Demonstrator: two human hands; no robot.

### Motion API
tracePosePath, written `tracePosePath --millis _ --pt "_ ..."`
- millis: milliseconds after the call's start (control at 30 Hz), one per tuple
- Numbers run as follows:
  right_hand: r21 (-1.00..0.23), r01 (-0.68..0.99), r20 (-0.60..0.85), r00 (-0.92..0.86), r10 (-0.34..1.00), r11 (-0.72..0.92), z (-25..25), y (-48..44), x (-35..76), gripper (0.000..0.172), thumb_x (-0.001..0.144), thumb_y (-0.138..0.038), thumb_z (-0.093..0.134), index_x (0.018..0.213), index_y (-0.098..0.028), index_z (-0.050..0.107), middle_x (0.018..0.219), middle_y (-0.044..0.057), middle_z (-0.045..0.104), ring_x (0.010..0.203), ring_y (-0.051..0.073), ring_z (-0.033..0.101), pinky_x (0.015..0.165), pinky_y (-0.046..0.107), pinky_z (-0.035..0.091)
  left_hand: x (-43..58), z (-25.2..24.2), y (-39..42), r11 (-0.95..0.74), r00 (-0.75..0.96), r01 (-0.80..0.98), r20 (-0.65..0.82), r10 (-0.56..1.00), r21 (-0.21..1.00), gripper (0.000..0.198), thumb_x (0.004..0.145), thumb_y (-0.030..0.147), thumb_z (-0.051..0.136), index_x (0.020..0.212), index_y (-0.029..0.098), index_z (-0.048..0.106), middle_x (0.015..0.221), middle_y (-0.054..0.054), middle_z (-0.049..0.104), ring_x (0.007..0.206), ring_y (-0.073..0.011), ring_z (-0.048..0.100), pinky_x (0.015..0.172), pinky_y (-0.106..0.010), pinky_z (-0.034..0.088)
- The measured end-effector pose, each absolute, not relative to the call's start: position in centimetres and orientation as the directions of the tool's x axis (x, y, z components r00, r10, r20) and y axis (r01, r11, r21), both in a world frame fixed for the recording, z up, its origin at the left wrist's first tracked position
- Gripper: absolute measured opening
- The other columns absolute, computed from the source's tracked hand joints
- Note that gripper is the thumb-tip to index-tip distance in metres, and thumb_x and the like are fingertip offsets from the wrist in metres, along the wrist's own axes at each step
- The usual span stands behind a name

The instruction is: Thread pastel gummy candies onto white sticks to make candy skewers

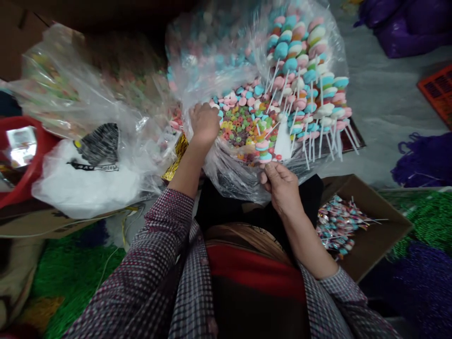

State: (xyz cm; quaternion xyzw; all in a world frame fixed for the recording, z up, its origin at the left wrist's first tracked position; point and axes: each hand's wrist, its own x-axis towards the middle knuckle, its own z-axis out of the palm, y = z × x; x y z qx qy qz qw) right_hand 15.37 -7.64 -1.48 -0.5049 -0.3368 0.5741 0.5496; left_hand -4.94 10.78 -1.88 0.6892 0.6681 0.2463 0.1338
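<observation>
My right hand (283, 186) pinches the lower end of a candy skewer (264, 153), a short stack of pink, white and blue sweets, held upright over the open bag. At the bag's left side my left hand (205, 123) is closed, its fingertips curled down by white and blue marshmallows and partly hidden. The clear plastic bag (235, 174) holds ring-shaped gummies (240, 125) in green, yellow and red, with pink and blue marshmallows (243, 96) behind them. Finished marshmallow skewers (300, 89) with white sticks lie piled on its right.
A cardboard box (377, 235) of wrapped candy sticks stands at my right. To the left are another plastic bag (95, 183) and a red bucket (31, 165). Purple bundles (423, 160) and green stringy material (84, 278) lie on the floor.
</observation>
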Motion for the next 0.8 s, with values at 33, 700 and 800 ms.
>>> tracePosePath --millis 33,700,800 --pt "-0.942 -0.291 -0.208 0.112 0.972 -0.168 -1.5 -7.7 15.4 0.042 0.077 -0.06 0.079 0.08 -0.02 0.068 0.055 -0.007 0.053 0.043 0.005 0.032 0.042 0.022 0.019 -5.0 -2.0 10.3 -0.083 -0.007 0.846 0.168 0.986 0.527 0.01 0.084 0.016 0.066 0.082 0.023 0.073 0.116 -0.013 0.069 0.131 -0.0411 0.047 0.114 -0.059 0.024" --pt "-0.992 -0.126 -0.037 0.218 0.975 -0.009 -0.9 -4.6 14.6 0.031 0.085 -0.053 0.073 0.088 -0.022 0.071 0.062 -0.005 0.053 0.051 0.009 0.044 0.048 0.022 0.037 -5.1 -1.5 8.4 -0.372 0.024 0.549 0.431 0.902 0.748 0.01 0.093 0.031 0.063 0.099 0.025 0.069 0.099 -0.002 0.076 0.093 -0.0173 0.071 0.085 -0.03 0.057" --pt "-0.993 0.013 0.116 0.254 0.96 0.116 -1.0 -1.2 13.6 0.031 0.089 -0.052 0.067 0.098 -0.023 0.073 0.076 -0.001 0.066 0.069 0.014 0.06 0.067 0.029 0.053 -4.1 -1.0 6.4 -0.444 0.118 0.619 0.483 0.868 0.648 0.013 0.094 0.033 0.062 0.1 0.024 0.07 0.103 -0.004 0.076 0.101 -0.0198 0.07 0.092 -0.033 0.056"
